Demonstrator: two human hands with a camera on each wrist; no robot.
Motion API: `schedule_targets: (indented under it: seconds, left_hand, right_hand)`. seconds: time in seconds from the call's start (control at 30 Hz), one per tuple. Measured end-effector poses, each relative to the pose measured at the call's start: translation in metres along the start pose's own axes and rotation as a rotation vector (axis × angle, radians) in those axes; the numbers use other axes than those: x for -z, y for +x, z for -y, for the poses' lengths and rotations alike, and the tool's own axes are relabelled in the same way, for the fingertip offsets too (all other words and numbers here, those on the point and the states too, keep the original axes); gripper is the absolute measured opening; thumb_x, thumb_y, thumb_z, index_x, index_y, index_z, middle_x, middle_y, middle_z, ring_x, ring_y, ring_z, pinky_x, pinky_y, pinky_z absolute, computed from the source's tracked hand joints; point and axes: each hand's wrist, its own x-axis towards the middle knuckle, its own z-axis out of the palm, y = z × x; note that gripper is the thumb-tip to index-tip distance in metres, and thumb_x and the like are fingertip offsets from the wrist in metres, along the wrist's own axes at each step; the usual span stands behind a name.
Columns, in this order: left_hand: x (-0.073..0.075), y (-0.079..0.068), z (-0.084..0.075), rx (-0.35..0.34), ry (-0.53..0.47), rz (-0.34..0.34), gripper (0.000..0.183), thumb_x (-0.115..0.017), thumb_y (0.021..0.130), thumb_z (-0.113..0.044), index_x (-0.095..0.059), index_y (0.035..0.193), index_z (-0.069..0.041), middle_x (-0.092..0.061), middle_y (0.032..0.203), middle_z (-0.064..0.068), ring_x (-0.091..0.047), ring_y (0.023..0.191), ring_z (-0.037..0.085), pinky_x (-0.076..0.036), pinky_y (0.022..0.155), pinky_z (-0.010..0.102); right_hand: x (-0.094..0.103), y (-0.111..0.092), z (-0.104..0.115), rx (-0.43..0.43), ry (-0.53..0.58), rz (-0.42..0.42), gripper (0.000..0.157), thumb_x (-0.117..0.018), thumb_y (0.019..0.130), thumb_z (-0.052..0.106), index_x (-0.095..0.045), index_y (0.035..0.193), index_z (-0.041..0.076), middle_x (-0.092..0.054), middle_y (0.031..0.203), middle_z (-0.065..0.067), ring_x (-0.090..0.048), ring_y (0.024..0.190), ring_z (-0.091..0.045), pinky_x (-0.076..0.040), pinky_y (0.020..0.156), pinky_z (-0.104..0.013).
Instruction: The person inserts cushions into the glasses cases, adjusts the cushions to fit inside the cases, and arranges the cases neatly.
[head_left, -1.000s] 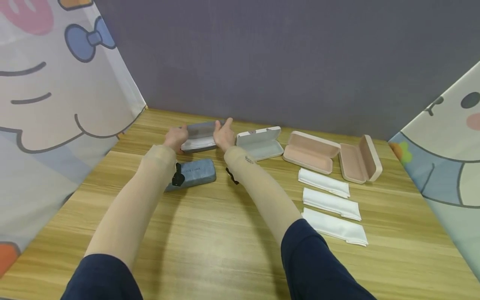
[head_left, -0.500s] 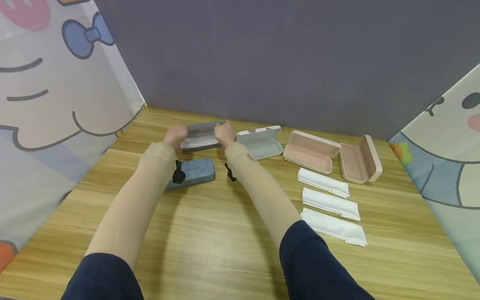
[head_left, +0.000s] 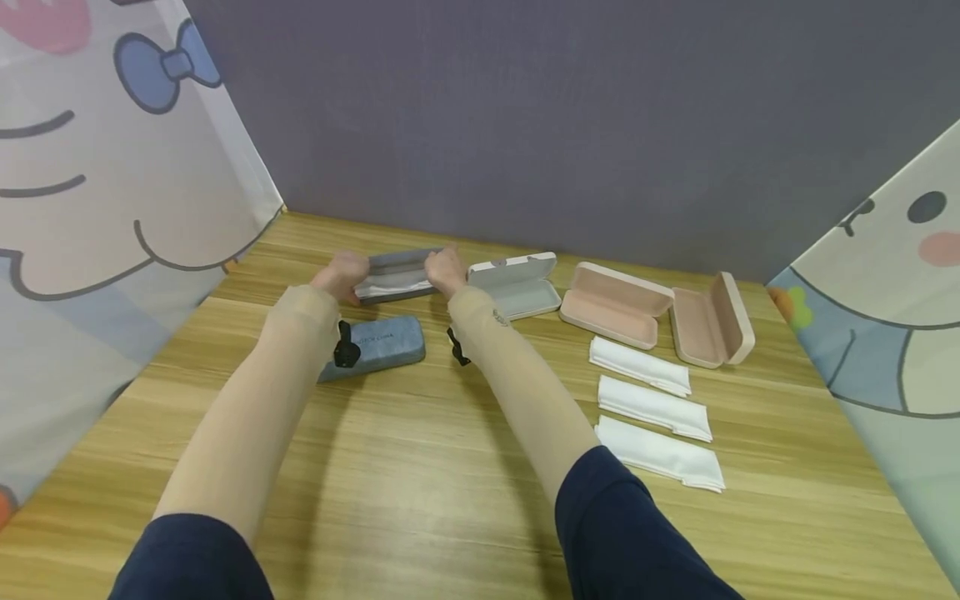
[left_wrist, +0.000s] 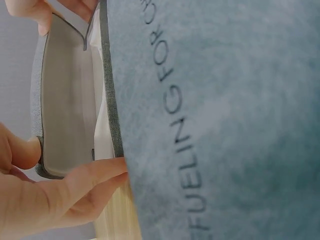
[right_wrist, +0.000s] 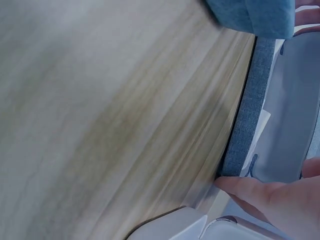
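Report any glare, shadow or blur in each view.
Head view: pale glare on the table, soft shadow beside the left forearm; left wrist view: the closed blue case looms close, surface soft but lettering readable; right wrist view: table grain washed out at left, clearer near the open grey case, under a cooler cast.

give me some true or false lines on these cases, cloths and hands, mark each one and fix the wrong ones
1. The left hand and right hand both hold the grey case. True.
2. The blue case stands open. False: it is closed.
3. Three folded cloths lie directly on the table. True.
4. Nothing lies inside the grey case. False: white cloth lies in it.
5. Both pink-lined cases are open. True.
6. In the head view, the pink-lined cases lie left of the grey case. False: they lie right of it.
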Motion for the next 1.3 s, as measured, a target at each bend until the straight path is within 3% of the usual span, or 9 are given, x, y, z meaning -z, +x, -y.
schedule_targets:
  seconds: [0.07, 0.17, 0.33, 0.5, 0.73, 0.87, 1.0, 1.13, 1.3]
  left_hand:
    - [-0.009, -0.058, -0.035, 0.048, 0.003, 0.023, 0.052, -0.015, 0.103, -0.012, -0.004, 0.151, 0.006, -0.002, 0.16, 0.023, -0.01, 0.147, 0.04, -0.036, 0.109, 0.053]
    - [-0.015, -0.08, -0.047, 0.041, 0.031, 0.009, 0.053, -0.013, 0.102, -0.01, 0.001, 0.15, 0.008, 0.0, 0.159, 0.025, -0.009, 0.147, 0.041, -0.034, 0.111, 0.051]
    - [-0.011, -0.065, -0.036, 0.032, 0.038, 0.028, 0.055, -0.015, 0.103, -0.012, 0.005, 0.15, 0.006, 0.001, 0.159, 0.026, -0.012, 0.146, 0.04, -0.037, 0.11, 0.052]
    - [-0.012, -0.063, -0.032, 0.036, 0.054, 0.021, 0.055, -0.016, 0.102, -0.011, 0.003, 0.149, 0.01, -0.008, 0.156, 0.029, -0.039, 0.121, 0.036, -0.044, 0.105, 0.049]
    - [-0.012, -0.064, -0.033, 0.034, 0.045, 0.007, 0.055, -0.019, 0.097, -0.005, -0.005, 0.147, 0.012, -0.012, 0.153, 0.028, -0.028, 0.133, 0.037, -0.043, 0.106, 0.049]
    - [-0.013, -0.066, -0.033, 0.041, 0.018, 0.001, 0.053, -0.021, 0.097, -0.004, -0.009, 0.146, 0.013, -0.016, 0.151, 0.026, -0.027, 0.131, 0.034, -0.04, 0.108, 0.048]
    - [-0.012, -0.067, -0.032, 0.04, 0.026, 0.008, 0.052, -0.022, 0.098, -0.004, -0.009, 0.146, 0.012, -0.02, 0.139, 0.024, -0.028, 0.122, 0.031, -0.041, 0.106, 0.045]
    - [-0.01, -0.068, -0.032, 0.047, 0.034, 0.028, 0.055, -0.022, 0.099, -0.005, -0.001, 0.147, 0.011, -0.018, 0.143, 0.027, -0.028, 0.119, 0.032, -0.04, 0.104, 0.043]
    - [-0.01, -0.069, -0.033, 0.059, 0.011, 0.042, 0.057, -0.022, 0.1, -0.005, 0.004, 0.147, 0.012, -0.008, 0.154, 0.03, -0.023, 0.137, 0.035, -0.033, 0.114, 0.046]
  right_hand:
    - [0.002, -0.001, 0.0, -0.007, 0.027, 0.02, 0.063, -0.029, 0.105, 0.028, 0.001, 0.153, -0.001, -0.015, 0.16, -0.018, -0.021, 0.147, -0.03, -0.022, 0.12, -0.038]
    - [0.002, 0.0, -0.001, -0.013, 0.023, 0.018, 0.064, -0.029, 0.105, 0.029, 0.002, 0.153, 0.0, -0.014, 0.161, -0.017, -0.018, 0.148, -0.031, -0.021, 0.121, -0.039]
    - [-0.001, 0.002, -0.004, -0.019, 0.003, 0.012, 0.064, -0.03, 0.105, 0.029, 0.002, 0.153, 0.0, -0.015, 0.16, -0.016, -0.02, 0.147, -0.029, -0.021, 0.12, -0.038]
    - [-0.003, 0.002, -0.008, 0.005, -0.049, 0.007, 0.063, -0.032, 0.105, 0.025, 0.0, 0.151, -0.004, -0.031, 0.155, -0.017, -0.033, 0.142, -0.029, -0.029, 0.117, -0.036]
    - [0.001, -0.002, -0.006, 0.002, -0.076, 0.052, 0.061, -0.03, 0.105, 0.023, -0.001, 0.152, -0.003, -0.038, 0.152, -0.013, -0.051, 0.119, -0.029, -0.041, 0.104, -0.034]
    - [0.0, -0.004, -0.006, -0.008, -0.075, 0.047, 0.062, -0.03, 0.105, 0.024, 0.002, 0.152, -0.002, -0.04, 0.151, -0.013, -0.05, 0.125, -0.027, -0.04, 0.107, -0.034]
    - [-0.003, -0.001, -0.007, -0.016, -0.08, 0.041, 0.063, -0.03, 0.105, 0.022, 0.004, 0.152, -0.002, -0.042, 0.15, -0.01, -0.058, 0.087, -0.021, -0.048, 0.09, -0.029]
    - [-0.006, 0.005, -0.007, -0.033, -0.108, 0.06, 0.064, -0.032, 0.105, 0.018, 0.006, 0.152, -0.001, -0.044, 0.15, -0.004, -0.032, 0.047, -0.011, -0.037, 0.058, -0.025]
    - [-0.006, 0.005, -0.008, -0.05, -0.115, 0.054, 0.066, -0.035, 0.104, 0.019, 0.007, 0.153, 0.002, -0.046, 0.149, -0.001, -0.053, 0.065, -0.014, -0.046, 0.067, -0.025]
